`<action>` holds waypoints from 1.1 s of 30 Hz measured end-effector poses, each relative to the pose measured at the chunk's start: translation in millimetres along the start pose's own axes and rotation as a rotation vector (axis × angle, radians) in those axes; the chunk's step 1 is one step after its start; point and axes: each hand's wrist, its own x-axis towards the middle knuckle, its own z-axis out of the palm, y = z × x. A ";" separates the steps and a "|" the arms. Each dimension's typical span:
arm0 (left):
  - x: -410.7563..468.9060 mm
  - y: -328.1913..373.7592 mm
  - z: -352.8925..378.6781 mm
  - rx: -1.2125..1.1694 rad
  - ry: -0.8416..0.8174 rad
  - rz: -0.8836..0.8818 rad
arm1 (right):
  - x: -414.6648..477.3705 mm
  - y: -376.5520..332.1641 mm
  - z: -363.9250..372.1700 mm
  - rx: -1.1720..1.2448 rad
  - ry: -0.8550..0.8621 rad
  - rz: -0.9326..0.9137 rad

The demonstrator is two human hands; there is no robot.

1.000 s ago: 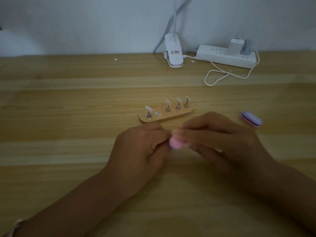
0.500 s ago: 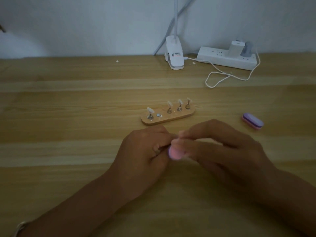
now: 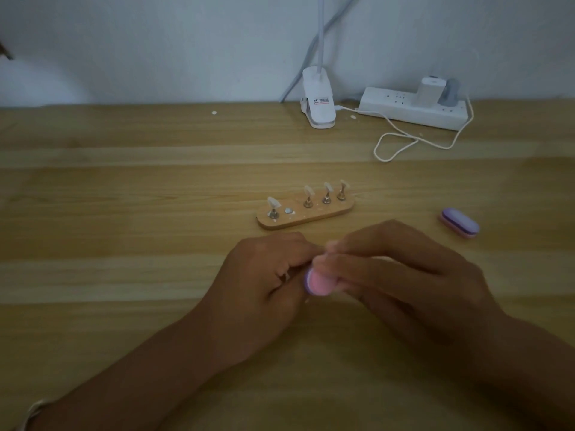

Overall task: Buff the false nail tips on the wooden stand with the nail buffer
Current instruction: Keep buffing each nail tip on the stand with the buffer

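From my end: right hand pinches the pink nail buffer, fingers curled over its top, low over the table, front-centre. Left hand is curled tight against the buffer's left end; can't tell what, if anything, it holds, as that's hidden. Wooden stand lies just beyond both hands, untouched, w/ four false nail tips upright on pegs. Second buffer, purple-topped, lies apart to the right. Clip lamp & power strip sit at the back edge.

Dim, even light throughout; fingertips motion-blurred, frame edges dark and soft.
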 end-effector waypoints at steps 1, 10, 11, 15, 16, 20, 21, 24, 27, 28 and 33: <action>0.1 -0.9 0.1 0.009 0.002 -0.018 | 1.6 2.9 -2.6 -0.027 0.000 0.008; 1.3 1.5 -1.3 -0.067 0.016 -0.043 | 3.9 5.5 -4.7 -0.084 0.040 0.006; 1.0 1.9 -1.2 -0.080 0.012 -0.047 | 4.3 6.5 -4.7 -0.091 0.053 0.014; 1.1 0.2 -1.0 -0.097 0.006 -0.021 | -0.3 2.5 -0.8 -0.020 0.029 0.012; 0.3 -0.9 -0.1 -0.113 0.006 -0.047 | -1.1 7.0 -4.0 -0.056 0.020 0.026; 0.3 1.5 0.4 -0.269 -0.022 -0.157 | 1.9 19.5 -17.6 0.010 0.092 0.230; 0.7 2.5 -0.3 -0.316 -0.039 -0.176 | 2.9 15.7 -16.0 0.039 0.103 0.200; 1.5 5.9 -1.8 -0.419 -0.097 -0.195 | 2.7 2.5 -8.3 0.035 0.069 0.020; 2.0 6.7 -2.3 -0.476 -0.136 -0.224 | 5.8 5.9 -12.8 0.007 0.040 -0.011; 2.0 6.7 -2.4 -0.498 -0.146 -0.222 | 5.9 6.2 -14.1 -0.004 0.043 -0.009; 3.1 7.7 -3.8 -0.573 -0.172 -0.210 | 3.4 4.6 -14.0 0.043 0.061 -0.037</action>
